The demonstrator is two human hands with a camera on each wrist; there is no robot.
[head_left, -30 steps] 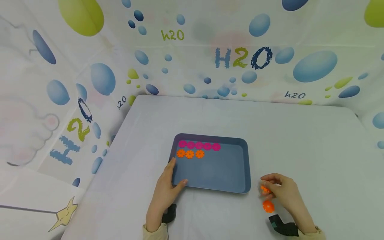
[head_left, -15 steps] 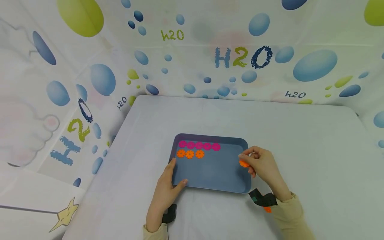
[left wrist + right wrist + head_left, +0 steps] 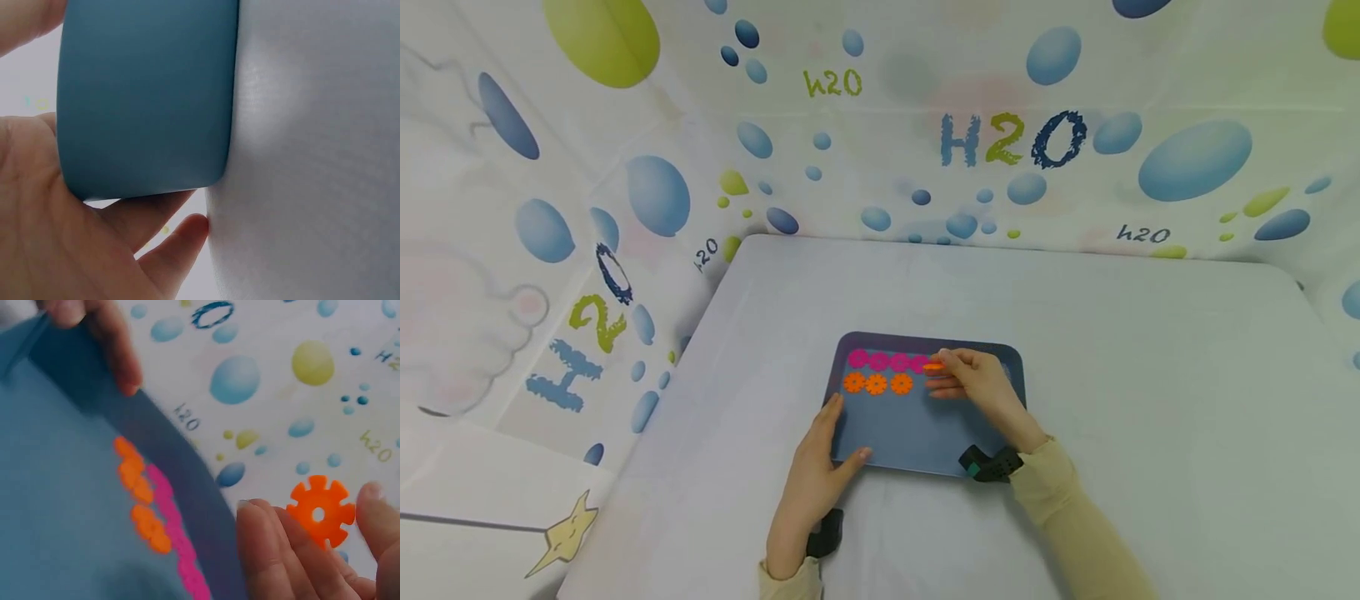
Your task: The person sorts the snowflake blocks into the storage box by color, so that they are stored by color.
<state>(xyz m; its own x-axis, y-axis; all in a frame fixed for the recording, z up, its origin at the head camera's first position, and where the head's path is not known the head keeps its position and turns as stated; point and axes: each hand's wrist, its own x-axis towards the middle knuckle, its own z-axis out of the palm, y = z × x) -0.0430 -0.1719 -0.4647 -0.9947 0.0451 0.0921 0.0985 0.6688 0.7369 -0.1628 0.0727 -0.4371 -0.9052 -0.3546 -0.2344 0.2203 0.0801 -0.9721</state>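
Note:
A blue-grey tray (image 3: 895, 433) lies on the table. My left hand (image 3: 815, 471) holds its near left corner, thumb at the near rim and fingers along the left side; in the left wrist view the tray wall (image 3: 147, 106) sits between thumb and fingers. Over the tray, my right hand (image 3: 981, 383) pinches an orange notched disc (image 3: 331, 500) between thumb and fingers. A row of pink discs (image 3: 878, 362) runs along the far side, its right end hidden by the right hand. Below that row lie three orange discs (image 3: 876, 384), the third spaced slightly apart.
The white table (image 3: 1135, 350) extends on all sides of the tray. A printed curtain (image 3: 910, 75) hangs behind the far edge and along the left. Each wrist carries a black camera mount (image 3: 988, 463). My right sleeve (image 3: 1067, 508) covers part of the near right table.
My right hand has carried the orange disc from the table right of the tray, over the right rim, to above the pink row's right end. The left hand stays at the tray corner.

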